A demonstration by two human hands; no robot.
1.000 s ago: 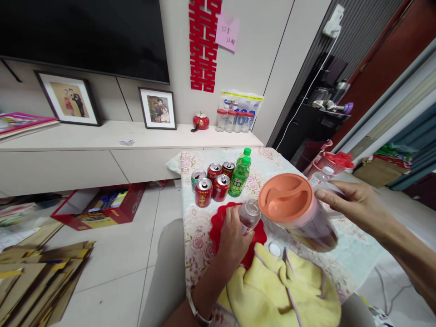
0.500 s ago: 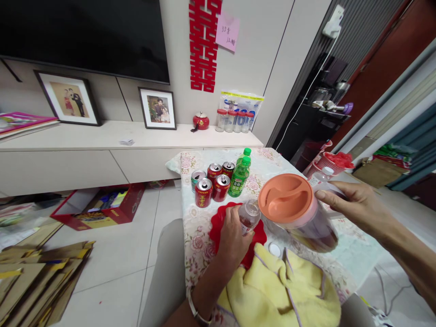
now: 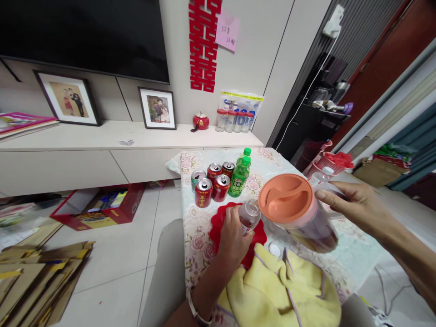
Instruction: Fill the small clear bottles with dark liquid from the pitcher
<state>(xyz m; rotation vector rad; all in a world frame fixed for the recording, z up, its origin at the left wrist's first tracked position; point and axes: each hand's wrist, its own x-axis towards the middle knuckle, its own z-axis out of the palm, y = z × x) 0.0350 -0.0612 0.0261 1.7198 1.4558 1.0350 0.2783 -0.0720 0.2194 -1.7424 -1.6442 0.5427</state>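
Note:
My left hand (image 3: 234,236) is wrapped round a small clear bottle (image 3: 248,216) with dark liquid in it, standing uncapped on a red plate (image 3: 218,222). My right hand (image 3: 354,206) grips the handle side of a clear pitcher (image 3: 299,213) with an orange lid, tilted toward the bottle's mouth; the pitcher holds dark brownish liquid. A white bottle cap (image 3: 274,249) lies on the floral tablecloth (image 3: 197,245) below the pitcher. A yellow cloth (image 3: 282,290) is heaped at the near edge of the table.
Several red cans (image 3: 213,184) and two green bottles (image 3: 240,175) stand at the table's far end. Behind is a long low cabinet (image 3: 102,154) with framed photos and jars. Flattened cardboard (image 3: 37,277) and a red box (image 3: 102,206) lie on the tiled floor at left.

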